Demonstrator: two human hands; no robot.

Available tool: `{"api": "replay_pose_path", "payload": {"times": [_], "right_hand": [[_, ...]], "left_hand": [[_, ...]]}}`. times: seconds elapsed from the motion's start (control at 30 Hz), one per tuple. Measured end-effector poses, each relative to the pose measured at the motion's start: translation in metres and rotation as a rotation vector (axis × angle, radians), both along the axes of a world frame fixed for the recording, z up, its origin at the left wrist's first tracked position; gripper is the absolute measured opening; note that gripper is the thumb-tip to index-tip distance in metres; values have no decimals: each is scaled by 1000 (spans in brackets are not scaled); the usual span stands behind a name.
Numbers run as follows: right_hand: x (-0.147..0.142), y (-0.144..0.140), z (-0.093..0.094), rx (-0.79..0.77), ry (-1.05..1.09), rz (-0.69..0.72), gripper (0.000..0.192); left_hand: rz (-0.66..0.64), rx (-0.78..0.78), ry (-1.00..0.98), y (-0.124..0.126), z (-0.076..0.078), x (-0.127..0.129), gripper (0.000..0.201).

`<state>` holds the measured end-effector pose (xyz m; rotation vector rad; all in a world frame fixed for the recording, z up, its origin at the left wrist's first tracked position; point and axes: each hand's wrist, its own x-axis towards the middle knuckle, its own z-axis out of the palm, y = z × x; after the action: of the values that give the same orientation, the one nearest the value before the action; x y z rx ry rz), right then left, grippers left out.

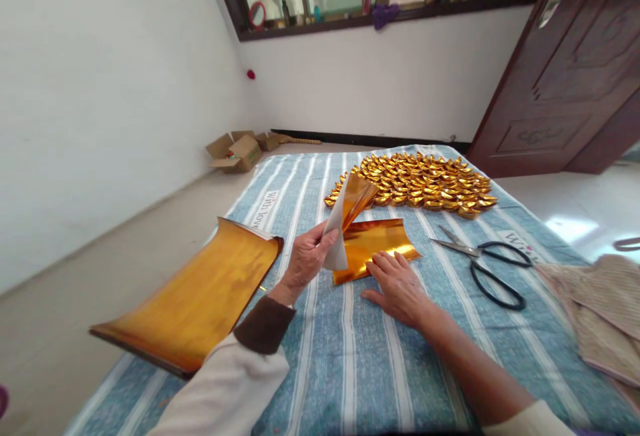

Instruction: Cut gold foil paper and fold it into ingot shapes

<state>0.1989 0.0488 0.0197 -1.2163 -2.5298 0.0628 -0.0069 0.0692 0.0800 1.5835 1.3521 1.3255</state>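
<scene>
A person sat at a blue striped cloth (350, 356) that filled the lower half of the frame. The left hand (307, 259), just left of centre, pinched a gold foil sheet (350, 213) between thumb and fingers and lifted one end of it, so the white back showed. The right hand (400, 286), just right of centre, lay flat with fingers spread, pressing down the near edge of the same sheet where it rested on the cloth.

At lower left lay a stack of foil (195, 296), its far edge curling up; it looked thick, so plenty of sheets seemed left to fold. At upper centre, beyond the hands, a wide pile of folded gold ingots (420, 179) covered the far end of the cloth, so a good many seemed already done. The sheet in hand was only partly bent and not yet shaped.

Black-handled scissors (485, 259) lay to the right of the hands, apart from them. A beige cloth (600, 309) sat at the right edge. Cardboard boxes (237, 151) stood on the floor at upper left, below a window; a dark door (570, 69) filled the upper right.
</scene>
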Motion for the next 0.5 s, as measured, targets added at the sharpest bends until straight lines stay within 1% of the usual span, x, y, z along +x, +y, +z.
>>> {"api": "replay_pose_path", "payload": {"times": [0.07, 0.17, 0.2, 0.23, 0.33, 0.37, 0.4, 0.5], "right_hand": [[0, -1, -3, -12, -4, -2, 44], [0, -3, -6, -21, -9, 6, 43], [0, -3, -6, -24, -6, 10, 44], [-1, -2, -6, -27, -2, 14, 44], [-4, 2, -4, -40, 10, 36, 43], [-7, 5, -3, -42, 16, 46, 42], [-11, 7, -2, -40, 24, 62, 40], [-31, 16, -1, -15, 82, 142, 28]], "left_hand": [[43, 4, -150, -1, -4, -4, 40], [80, -19, -531, 0, -5, -5, 33], [57, -53, -672, 0, -2, -4, 33], [5, -109, -803, -1, 2, -2, 35], [-255, -345, -1085, -10, 16, 2, 44], [-309, -401, -1147, -15, 20, 3, 44], [-335, -429, -1196, -19, 22, 3, 43], [-327, -444, -1270, -29, 20, 4, 40]]}}
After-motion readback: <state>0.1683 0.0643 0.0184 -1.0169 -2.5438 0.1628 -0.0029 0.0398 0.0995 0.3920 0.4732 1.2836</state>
